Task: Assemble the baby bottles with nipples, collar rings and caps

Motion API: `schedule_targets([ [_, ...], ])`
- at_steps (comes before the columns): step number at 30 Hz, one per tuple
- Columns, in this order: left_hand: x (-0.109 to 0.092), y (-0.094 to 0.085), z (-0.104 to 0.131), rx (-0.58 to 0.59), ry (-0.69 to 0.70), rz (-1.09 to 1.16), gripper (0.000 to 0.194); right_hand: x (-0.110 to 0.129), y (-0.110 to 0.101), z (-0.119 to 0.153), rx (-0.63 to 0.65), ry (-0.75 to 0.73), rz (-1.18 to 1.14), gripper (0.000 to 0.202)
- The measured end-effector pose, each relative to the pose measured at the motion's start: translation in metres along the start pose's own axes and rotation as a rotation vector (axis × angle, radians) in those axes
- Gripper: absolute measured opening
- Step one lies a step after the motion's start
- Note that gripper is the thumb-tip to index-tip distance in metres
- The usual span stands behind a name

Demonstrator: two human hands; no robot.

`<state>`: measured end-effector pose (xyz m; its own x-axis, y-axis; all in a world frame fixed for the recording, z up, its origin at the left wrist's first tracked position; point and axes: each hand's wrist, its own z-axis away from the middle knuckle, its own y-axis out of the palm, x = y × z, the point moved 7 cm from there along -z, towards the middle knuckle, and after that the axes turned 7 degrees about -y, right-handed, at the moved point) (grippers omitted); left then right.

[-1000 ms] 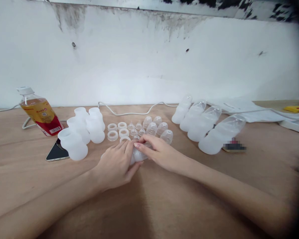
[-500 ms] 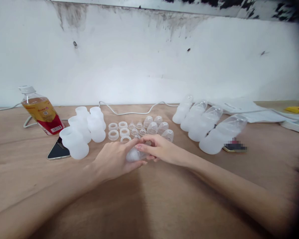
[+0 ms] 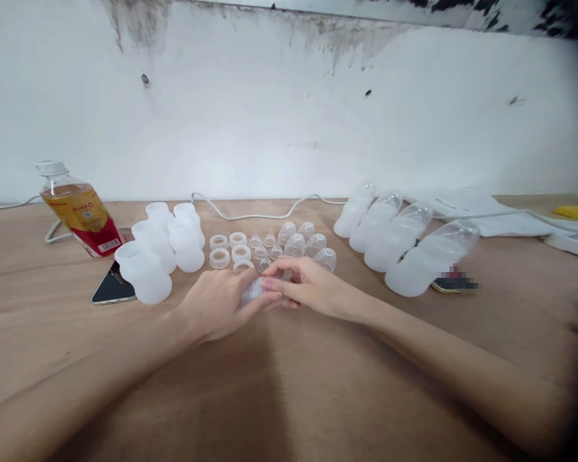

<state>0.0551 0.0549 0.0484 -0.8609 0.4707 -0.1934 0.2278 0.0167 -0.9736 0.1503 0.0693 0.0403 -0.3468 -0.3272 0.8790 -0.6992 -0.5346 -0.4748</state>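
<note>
Between my two hands lies a translucent bottle (image 3: pixel 251 291), mostly covered by fingers. My left hand (image 3: pixel 221 300) is wrapped round its left part. The fingers of my right hand (image 3: pixel 301 282) are closed on its right end, where a clear part shows faintly. Just behind the hands are several translucent rings (image 3: pixel 219 258), clear teats (image 3: pixel 259 253) and clear domed caps (image 3: pixel 295 246). Several open frosted bottles (image 3: pixel 147 276) stand to the left. On the right, several frosted bottles with clear caps (image 3: pixel 409 273) stand in a slanting row.
A drink bottle (image 3: pixel 87 218) stands at the back left, with a dark phone (image 3: pixel 110 287) in front of it. A white cable (image 3: pixel 250 218) runs along the wall. White sheets (image 3: pixel 481 215) and a yellow object (image 3: pixel 575 212) lie at the back right.
My left hand has turned round the held bottle, and its thumb has moved up toward my right fingers. Less of the bottle shows now. The right hand has hardly moved.
</note>
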Motion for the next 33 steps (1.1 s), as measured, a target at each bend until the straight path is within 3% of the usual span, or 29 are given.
schedule_targets([
  [5, 0.003, 0.001, 0.001, 0.038, 0.001, 0.072, 0.049, -0.001, -0.003, 0.001, -0.009, 0.014, 0.025, 0.035],
  [12, -0.002, 0.002, 0.001, 0.065, 0.114, 0.051, 0.04, -0.003, -0.003, -0.001, 0.011, -0.014, -0.008, 0.036],
  [20, 0.002, -0.003, -0.003, 0.072, -0.022, 0.216, 0.048, -0.001, -0.009, -0.004, 0.035, -0.049, 0.021, 0.033],
  [25, 0.005, -0.002, -0.004, 0.059, -0.021, 0.291, 0.054, 0.007, -0.011, -0.002, 0.038, -0.091, 0.119, 0.034],
  [30, 0.008, -0.008, -0.004, 0.031, 0.046, 0.378, 0.049, 0.037, -0.048, 0.01, -0.029, -0.297, 0.526, 0.032],
  [33, 0.016, -0.015, -0.003, -0.049, 0.023, 0.426, 0.039, 0.038, -0.076, 0.015, -0.129, -0.309, 0.806, 0.032],
])
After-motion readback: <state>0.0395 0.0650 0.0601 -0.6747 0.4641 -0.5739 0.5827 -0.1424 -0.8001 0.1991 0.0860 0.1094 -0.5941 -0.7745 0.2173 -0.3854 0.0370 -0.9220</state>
